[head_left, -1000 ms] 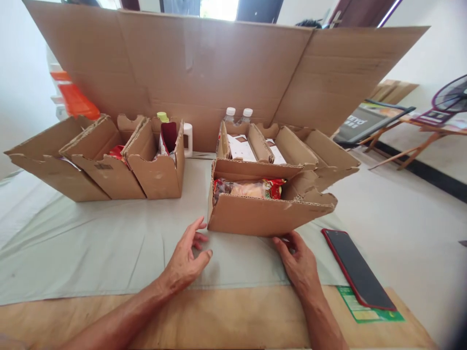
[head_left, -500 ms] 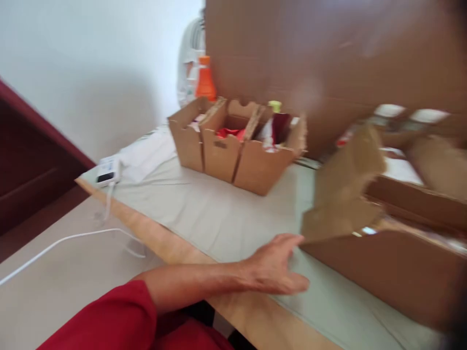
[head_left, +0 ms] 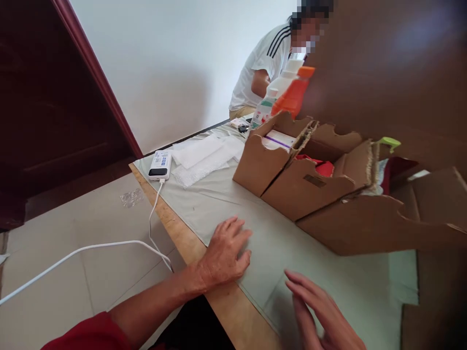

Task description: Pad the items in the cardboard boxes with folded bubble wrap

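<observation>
Our left hand (head_left: 226, 253) lies flat, fingers spread and holding nothing, on the pale grey-green cloth (head_left: 226, 199) at the tabletop's wooden edge (head_left: 182, 233). Our right hand (head_left: 324, 316) hovers open and empty at its four o'clock. The row of open brown cardboard boxes (head_left: 310, 189) lies at two o'clock from the left hand, the nearer one, its long axis running ten to four. A white power bank (head_left: 159, 165) sits at eleven o'clock.
</observation>
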A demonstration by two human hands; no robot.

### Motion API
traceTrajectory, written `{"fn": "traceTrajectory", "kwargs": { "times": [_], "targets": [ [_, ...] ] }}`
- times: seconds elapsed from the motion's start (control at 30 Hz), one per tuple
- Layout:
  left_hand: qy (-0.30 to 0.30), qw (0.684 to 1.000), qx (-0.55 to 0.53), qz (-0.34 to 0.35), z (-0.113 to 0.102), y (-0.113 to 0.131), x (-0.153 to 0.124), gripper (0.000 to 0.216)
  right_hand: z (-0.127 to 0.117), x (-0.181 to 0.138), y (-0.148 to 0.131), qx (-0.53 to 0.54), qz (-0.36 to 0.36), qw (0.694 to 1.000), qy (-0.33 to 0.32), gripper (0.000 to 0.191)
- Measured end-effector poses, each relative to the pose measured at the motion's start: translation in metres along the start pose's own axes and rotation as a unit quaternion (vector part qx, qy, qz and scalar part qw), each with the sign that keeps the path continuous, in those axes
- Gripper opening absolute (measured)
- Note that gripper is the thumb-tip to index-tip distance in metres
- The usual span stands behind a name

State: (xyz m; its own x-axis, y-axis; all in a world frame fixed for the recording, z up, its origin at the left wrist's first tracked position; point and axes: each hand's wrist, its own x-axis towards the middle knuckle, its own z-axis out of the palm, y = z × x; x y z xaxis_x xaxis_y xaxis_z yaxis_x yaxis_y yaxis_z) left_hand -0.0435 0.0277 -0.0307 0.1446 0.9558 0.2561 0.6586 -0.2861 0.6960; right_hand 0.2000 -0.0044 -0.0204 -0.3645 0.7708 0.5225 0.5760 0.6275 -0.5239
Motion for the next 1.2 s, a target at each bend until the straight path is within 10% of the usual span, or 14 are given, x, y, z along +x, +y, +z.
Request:
{"fn": "traceTrajectory", "kwargs": {
  "times": [0.27, 0.53, 0.83, 1.07, 1.2],
  "targets": [
    [-0.04, 0.999, -0.007, 0.032, 0.013, -0.01, -0.003, 0.043, 0.144, 0.227, -0.04, -0.049, -0.136, 0.967, -0.211, 0.035],
    [-0.022, 0.998, -0.055, 0.036, 0.02, -0.018, -0.002, 0.065, 0.247, 0.298, -0.052, -0.068, -0.126, 0.949, -0.28, 0.031],
    [0.056, 0.958, -0.276, -0.05, 0.009, -0.009, 0.0, 0.05, 0.137, 0.227, -0.045, 0.082, -0.1, 0.99, -0.054, 0.027],
    [0.067, 0.574, -0.758, -0.301, -0.016, -0.013, 0.011, 0.046, 0.009, 0.094, -0.041, 0.12, 0.08, 0.988, 0.05, 0.016],
    [0.017, 0.601, -0.729, -0.328, -0.007, 0.005, 0.006, 0.064, -0.027, 0.029, -0.052, 0.157, 0.057, 0.986, -0.011, 0.029]
  ]
}}
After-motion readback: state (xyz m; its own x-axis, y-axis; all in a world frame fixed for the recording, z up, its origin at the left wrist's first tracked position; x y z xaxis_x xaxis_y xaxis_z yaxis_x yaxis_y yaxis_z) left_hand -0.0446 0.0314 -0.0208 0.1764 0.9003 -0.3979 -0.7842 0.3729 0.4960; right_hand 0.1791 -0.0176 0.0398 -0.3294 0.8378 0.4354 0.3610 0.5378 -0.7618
